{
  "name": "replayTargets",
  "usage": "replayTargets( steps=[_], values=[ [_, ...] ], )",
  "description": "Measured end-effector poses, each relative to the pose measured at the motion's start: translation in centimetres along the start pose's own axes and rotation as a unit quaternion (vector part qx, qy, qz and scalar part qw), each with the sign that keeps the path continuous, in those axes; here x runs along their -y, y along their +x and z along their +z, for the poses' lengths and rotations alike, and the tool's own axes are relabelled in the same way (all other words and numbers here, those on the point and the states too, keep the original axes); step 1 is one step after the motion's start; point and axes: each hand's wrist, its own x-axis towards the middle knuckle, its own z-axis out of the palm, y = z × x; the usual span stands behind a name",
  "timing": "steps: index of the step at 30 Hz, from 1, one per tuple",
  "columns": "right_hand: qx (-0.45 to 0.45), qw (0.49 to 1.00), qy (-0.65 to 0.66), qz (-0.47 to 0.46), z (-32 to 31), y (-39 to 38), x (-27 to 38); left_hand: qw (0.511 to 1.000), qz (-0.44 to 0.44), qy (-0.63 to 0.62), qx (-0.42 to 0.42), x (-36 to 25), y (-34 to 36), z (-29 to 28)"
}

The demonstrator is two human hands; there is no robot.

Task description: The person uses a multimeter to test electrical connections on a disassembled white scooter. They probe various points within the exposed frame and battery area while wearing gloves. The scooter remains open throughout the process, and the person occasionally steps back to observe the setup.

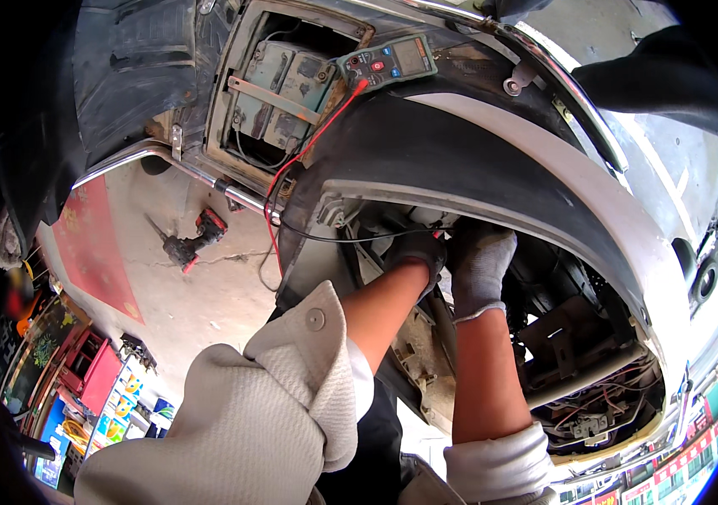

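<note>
Both my hands, in grey work gloves, reach into the dark opening of a vehicle's body panel (460, 139). My left hand (416, 251) is in shadow, with a small red tip showing beside it; its fingers are hidden. My right hand (483, 263) is just to its right, back of the glove up, fingertips lost in the dark. A black test lead (359, 240) crosses in front of the opening toward my hands. From a multimeter (388, 63) lying on the body above, a red test lead (317, 137) runs down to the left.
Batteries (283, 93) sit in an open compartment beside the multimeter. A cordless power tool (197, 240) lies on the concrete floor at left. Wiring and brackets (590, 421) fill the opening's lower right. Beyond the floor, a red toolbox (90, 366) stands at lower left.
</note>
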Motion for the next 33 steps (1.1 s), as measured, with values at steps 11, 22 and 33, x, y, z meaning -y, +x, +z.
replayTargets(
  steps=[11, 22, 33],
  values=[
    [-0.022, 0.997, -0.044, -0.061, 1.2, 0.6, -1.5, 0.954, -0.04, -0.298, -0.009, 1.8, 3.1, 3.5],
    [-0.002, 0.993, -0.015, -0.121, 1.3, 0.7, -3.9, 0.978, -0.06, -0.197, 0.033, 0.3, 1.8, 1.8],
    [0.001, 0.977, 0.211, 0.0, 0.7, 0.6, -3.2, 0.958, -0.05, -0.283, -0.016, 1.3, 3.6, 4.1]
  ],
)
